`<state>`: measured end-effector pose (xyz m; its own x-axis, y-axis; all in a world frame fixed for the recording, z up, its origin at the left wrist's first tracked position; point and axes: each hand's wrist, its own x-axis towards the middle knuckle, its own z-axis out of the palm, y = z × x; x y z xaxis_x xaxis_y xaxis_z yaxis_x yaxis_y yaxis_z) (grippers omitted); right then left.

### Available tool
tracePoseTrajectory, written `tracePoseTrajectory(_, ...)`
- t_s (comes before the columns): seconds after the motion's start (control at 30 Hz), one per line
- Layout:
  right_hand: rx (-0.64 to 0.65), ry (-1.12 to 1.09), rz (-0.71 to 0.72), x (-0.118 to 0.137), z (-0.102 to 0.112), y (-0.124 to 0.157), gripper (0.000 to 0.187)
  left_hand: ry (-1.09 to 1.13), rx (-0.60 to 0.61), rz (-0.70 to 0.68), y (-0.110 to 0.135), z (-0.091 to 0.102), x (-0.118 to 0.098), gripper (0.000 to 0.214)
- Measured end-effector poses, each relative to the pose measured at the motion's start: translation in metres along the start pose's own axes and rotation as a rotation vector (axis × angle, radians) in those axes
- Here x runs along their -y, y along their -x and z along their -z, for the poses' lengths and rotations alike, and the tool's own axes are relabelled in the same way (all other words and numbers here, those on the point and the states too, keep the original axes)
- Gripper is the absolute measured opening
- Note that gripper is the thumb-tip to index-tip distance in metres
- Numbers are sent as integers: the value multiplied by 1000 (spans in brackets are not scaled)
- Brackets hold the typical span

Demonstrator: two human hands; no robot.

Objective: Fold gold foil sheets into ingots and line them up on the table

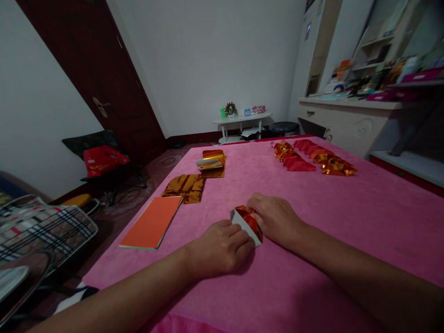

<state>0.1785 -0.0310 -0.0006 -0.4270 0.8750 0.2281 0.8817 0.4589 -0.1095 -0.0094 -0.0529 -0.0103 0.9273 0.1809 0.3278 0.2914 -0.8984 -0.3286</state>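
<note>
Both my hands rest on a pink tablecloth point(347, 222), pressing a small folded piece of red-and-gold foil paper point(247, 222) with a white underside. My left hand point(218, 247) lies curled over its near left corner, fingers closed against the paper. On the piece's right edge sits my right hand point(275, 217), fingers bent and pinching the fold. Most of the fingertips are hidden under the hands.
A stack of orange paper sheets point(152, 223) lies to the left, with gold foil sheets point(185, 187) and a gold stack point(212, 163) behind it. Several folded red-gold pieces point(312, 158) sit in rows at the far right. A chair with a red bag point(102, 161) stands left of the table.
</note>
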Motion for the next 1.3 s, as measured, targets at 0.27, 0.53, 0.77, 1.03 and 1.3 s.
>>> tracePoseTrajectory(0.27, -47, -327, -85, 1, -12, -3, 13, 148, 29, 89, -11, 1, -5, 25)
tracePoseTrajectory(0.53, 28, -826, -158, -9, -14, -12, 18, 80, 67, 142, -13, -8, -5, 24)
tracePoseTrajectory(0.77, -65, -723, -212, -24, -17, -16, 15, 54, 119, 279, -22, -12, -5, 22)
tracePoseTrajectory(1.03, 94, -665, -246, -39, -16, -16, 2, 73, 112, 302, -20, -13, -7, 22)
tracePoseTrajectory(1.3, 198, -461, -210, -30, -13, -12, 3, 192, 47, 401, -14, -14, -7, 22)
